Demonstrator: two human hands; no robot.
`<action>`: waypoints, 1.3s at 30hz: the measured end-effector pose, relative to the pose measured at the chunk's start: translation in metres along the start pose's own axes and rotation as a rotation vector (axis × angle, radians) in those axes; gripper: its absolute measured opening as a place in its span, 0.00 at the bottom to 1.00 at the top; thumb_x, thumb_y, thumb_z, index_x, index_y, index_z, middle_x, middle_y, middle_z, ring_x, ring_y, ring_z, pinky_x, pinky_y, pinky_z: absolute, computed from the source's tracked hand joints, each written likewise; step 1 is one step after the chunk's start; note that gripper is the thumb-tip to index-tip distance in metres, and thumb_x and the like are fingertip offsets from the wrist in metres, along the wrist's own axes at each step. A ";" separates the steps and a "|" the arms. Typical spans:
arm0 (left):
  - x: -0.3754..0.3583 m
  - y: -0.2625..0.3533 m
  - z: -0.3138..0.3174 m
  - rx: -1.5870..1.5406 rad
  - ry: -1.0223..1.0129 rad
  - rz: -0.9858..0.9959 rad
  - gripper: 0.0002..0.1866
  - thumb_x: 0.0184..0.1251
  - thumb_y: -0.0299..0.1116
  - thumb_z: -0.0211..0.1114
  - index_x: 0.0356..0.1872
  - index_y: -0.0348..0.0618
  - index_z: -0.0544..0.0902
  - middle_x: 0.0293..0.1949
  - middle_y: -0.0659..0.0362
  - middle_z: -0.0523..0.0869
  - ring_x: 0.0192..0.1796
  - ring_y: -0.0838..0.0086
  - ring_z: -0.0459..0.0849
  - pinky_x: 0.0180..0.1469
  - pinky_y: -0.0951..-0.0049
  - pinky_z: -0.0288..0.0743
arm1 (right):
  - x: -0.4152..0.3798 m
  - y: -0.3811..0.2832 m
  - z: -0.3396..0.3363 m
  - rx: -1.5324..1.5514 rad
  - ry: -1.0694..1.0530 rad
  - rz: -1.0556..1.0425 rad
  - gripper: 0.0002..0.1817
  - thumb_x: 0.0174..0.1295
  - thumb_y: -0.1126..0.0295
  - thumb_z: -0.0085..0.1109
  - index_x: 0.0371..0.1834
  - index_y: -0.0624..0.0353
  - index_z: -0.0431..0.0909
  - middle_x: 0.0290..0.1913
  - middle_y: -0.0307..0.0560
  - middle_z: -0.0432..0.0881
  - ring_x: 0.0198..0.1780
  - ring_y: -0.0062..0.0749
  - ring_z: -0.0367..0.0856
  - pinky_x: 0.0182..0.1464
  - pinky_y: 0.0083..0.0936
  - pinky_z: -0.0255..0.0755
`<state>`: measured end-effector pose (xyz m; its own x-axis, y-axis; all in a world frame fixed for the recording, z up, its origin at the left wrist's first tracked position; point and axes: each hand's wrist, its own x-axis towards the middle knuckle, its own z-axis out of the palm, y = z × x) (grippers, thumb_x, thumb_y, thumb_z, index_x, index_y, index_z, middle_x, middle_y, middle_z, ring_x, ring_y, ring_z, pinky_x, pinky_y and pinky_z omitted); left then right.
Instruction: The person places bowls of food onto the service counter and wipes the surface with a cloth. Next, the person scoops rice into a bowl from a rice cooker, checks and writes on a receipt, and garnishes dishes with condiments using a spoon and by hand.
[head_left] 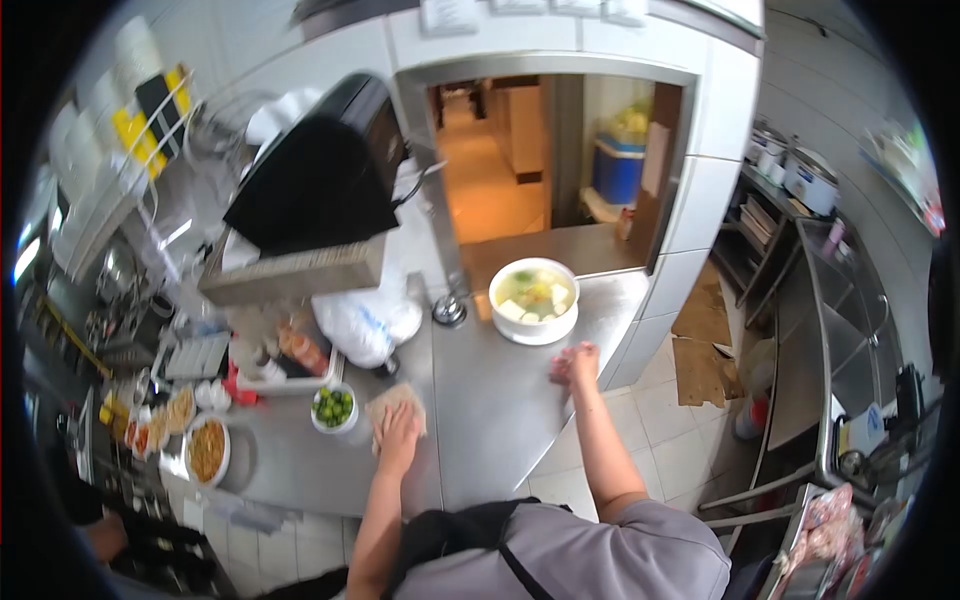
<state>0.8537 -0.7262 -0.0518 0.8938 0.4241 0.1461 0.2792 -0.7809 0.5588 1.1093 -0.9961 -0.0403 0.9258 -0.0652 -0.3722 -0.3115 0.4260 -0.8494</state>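
Observation:
My left hand [398, 428] lies over a folded beige cloth [415, 398] on the steel counter, its fingers pressed down on it. Left of the cloth is a white tub of chopped green vegetable pieces [334, 407]. On the right, my right hand [575, 366] rests low beside the counter's right edge with its fingers curled in. Whatever those fingers might hold is hidden. Just beyond it stands a white bowl of soup [534, 300] on a white saucer, with pale chunks and greens in the broth. My right hand is apart from the bowl.
A silver call bell [449, 312] sits left of the soup, by the pass-through window [560, 250]. A black machine [330, 165] overhangs the counter. At far left stands an oval dish of orange-brown food [207, 451]. A steel sink unit [850, 300] is on the right.

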 end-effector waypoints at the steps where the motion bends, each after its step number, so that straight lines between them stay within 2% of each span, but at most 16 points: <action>1: -0.003 -0.002 -0.005 -0.147 0.036 -0.008 0.23 0.67 0.45 0.45 0.60 0.47 0.68 0.62 0.57 0.67 0.69 0.62 0.54 0.68 0.51 0.34 | 0.001 -0.002 -0.008 -0.019 -0.017 -0.040 0.16 0.58 0.75 0.47 0.48 0.53 0.56 0.35 0.49 0.73 0.24 0.34 0.77 0.20 0.31 0.74; 5: -0.059 0.028 -0.064 -0.356 0.270 0.095 0.16 0.61 0.34 0.56 0.50 0.43 0.77 0.54 0.52 0.75 0.60 0.61 0.68 0.63 0.62 0.56 | -0.017 -0.022 -0.012 -0.039 -0.119 -0.475 0.13 0.60 0.71 0.51 0.45 0.59 0.63 0.34 0.47 0.72 0.24 0.31 0.77 0.26 0.25 0.74; 7: -0.092 0.014 -0.098 -0.217 0.404 0.081 0.12 0.59 0.30 0.58 0.44 0.40 0.79 0.48 0.50 0.78 0.55 0.61 0.73 0.57 0.67 0.64 | -0.044 -0.032 0.001 -0.090 -0.157 -0.703 0.11 0.60 0.75 0.48 0.45 0.62 0.64 0.35 0.46 0.73 0.25 0.27 0.76 0.27 0.23 0.74; 11: -0.156 -0.078 -0.131 -0.525 1.055 -0.323 0.09 0.63 0.31 0.52 0.39 0.38 0.78 0.35 0.60 0.81 0.39 0.74 0.77 0.44 0.76 0.69 | -0.098 -0.016 0.036 -0.214 -0.393 -0.799 0.04 0.60 0.77 0.46 0.38 0.61 0.67 0.31 0.42 0.72 0.26 0.21 0.71 0.29 0.17 0.69; 14: -0.197 -0.155 -0.135 -0.745 1.484 -0.540 0.10 0.64 0.33 0.50 0.39 0.40 0.76 0.32 0.61 0.79 0.37 0.77 0.76 0.39 0.77 0.69 | -0.151 0.018 0.072 -0.410 -0.725 -0.719 0.03 0.61 0.78 0.45 0.32 0.62 0.70 0.28 0.41 0.72 0.28 0.20 0.72 0.31 0.16 0.70; 16: -0.221 -0.212 -0.121 -0.948 1.560 -0.709 0.09 0.64 0.34 0.51 0.37 0.41 0.75 0.30 0.62 0.78 0.34 0.80 0.75 0.34 0.78 0.68 | -0.173 0.042 0.095 -0.879 -1.094 -0.876 0.07 0.54 0.81 0.50 0.36 0.63 0.74 0.36 0.49 0.78 0.39 0.37 0.79 0.42 0.26 0.73; 18: -0.230 -0.234 -0.110 -1.110 1.441 -0.899 0.08 0.63 0.36 0.53 0.34 0.43 0.75 0.28 0.63 0.77 0.31 0.79 0.75 0.31 0.78 0.68 | -0.198 0.072 0.124 -1.056 -1.315 -1.090 0.15 0.50 0.78 0.54 0.43 0.61 0.75 0.43 0.53 0.77 0.48 0.46 0.75 0.52 0.35 0.68; 21: -0.246 -0.315 -0.073 -1.262 1.348 -0.697 0.10 0.62 0.36 0.52 0.40 0.43 0.74 0.37 0.57 0.78 0.40 0.70 0.75 0.40 0.69 0.69 | -0.215 0.132 0.149 -1.177 -1.147 -1.324 0.23 0.48 0.70 0.55 0.51 0.59 0.71 0.50 0.55 0.74 0.54 0.46 0.70 0.57 0.39 0.62; 22: -0.246 -0.341 -0.063 -1.312 1.356 -0.626 0.12 0.62 0.37 0.51 0.43 0.44 0.74 0.41 0.55 0.79 0.46 0.67 0.75 0.45 0.65 0.69 | -0.216 0.149 0.151 -1.222 -1.111 -1.212 0.24 0.46 0.70 0.55 0.50 0.62 0.71 0.45 0.56 0.76 0.47 0.49 0.73 0.50 0.42 0.66; 23: -0.223 -0.251 -0.119 -1.249 1.417 -0.977 0.15 0.62 0.37 0.50 0.47 0.42 0.72 0.44 0.54 0.78 0.49 0.64 0.75 0.48 0.63 0.69 | -0.225 0.155 0.156 -1.401 -1.050 -1.136 0.24 0.46 0.67 0.56 0.49 0.61 0.71 0.42 0.53 0.76 0.44 0.46 0.74 0.47 0.42 0.66; 24: -0.233 -0.322 -0.101 -0.988 1.474 -0.811 0.15 0.61 0.36 0.49 0.46 0.41 0.72 0.41 0.55 0.78 0.44 0.64 0.77 0.44 0.66 0.70 | -0.240 0.163 0.156 -1.418 -0.916 -1.259 0.21 0.46 0.63 0.57 0.45 0.59 0.74 0.40 0.49 0.76 0.42 0.43 0.74 0.45 0.39 0.67; 27: -0.221 -0.384 -0.156 -0.786 1.484 -0.717 0.18 0.63 0.39 0.45 0.48 0.38 0.71 0.39 0.52 0.78 0.39 0.66 0.76 0.40 0.67 0.72 | -0.265 0.190 0.152 -1.513 -1.170 -1.346 0.15 0.46 0.60 0.58 0.38 0.50 0.79 0.42 0.44 0.75 0.46 0.39 0.72 0.45 0.44 0.65; 29: -0.200 -0.398 -0.208 -0.965 1.396 -0.713 0.23 0.66 0.45 0.42 0.52 0.37 0.67 0.40 0.50 0.77 0.40 0.65 0.77 0.41 0.67 0.73 | -0.286 0.195 0.160 -1.415 -1.526 -1.280 0.21 0.49 0.55 0.57 0.48 0.47 0.76 0.51 0.42 0.72 0.58 0.40 0.65 0.53 0.51 0.60; 32: -0.169 -0.409 -0.264 -1.240 1.187 -0.806 0.28 0.68 0.53 0.39 0.56 0.37 0.63 0.40 0.47 0.76 0.39 0.63 0.78 0.41 0.68 0.75 | -0.308 0.207 0.175 -1.364 -1.522 -1.313 0.29 0.53 0.49 0.53 0.59 0.42 0.66 0.61 0.40 0.64 0.68 0.43 0.52 0.62 0.54 0.49; 35: -0.163 -0.412 -0.291 -1.234 0.882 -0.785 0.31 0.67 0.56 0.39 0.57 0.37 0.60 0.39 0.45 0.76 0.35 0.62 0.80 0.36 0.68 0.78 | -0.337 0.211 0.180 -1.537 -1.237 -1.141 0.33 0.56 0.46 0.49 0.66 0.36 0.56 0.67 0.44 0.57 0.71 0.46 0.44 0.66 0.55 0.39; 39: -0.164 -0.458 -0.288 -1.237 0.752 -0.766 0.25 0.68 0.48 0.42 0.55 0.38 0.60 0.38 0.44 0.76 0.31 0.61 0.80 0.29 0.68 0.78 | -0.360 0.246 0.204 -1.527 -1.157 -1.135 0.33 0.58 0.46 0.47 0.67 0.41 0.56 0.69 0.50 0.51 0.71 0.50 0.42 0.68 0.52 0.36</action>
<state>0.4785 -0.3058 -0.0971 0.2219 0.9205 -0.3217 -0.2144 0.3679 0.9048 0.7434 -0.6838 -0.0386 0.2921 0.9419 0.1656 0.9344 -0.2442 -0.2592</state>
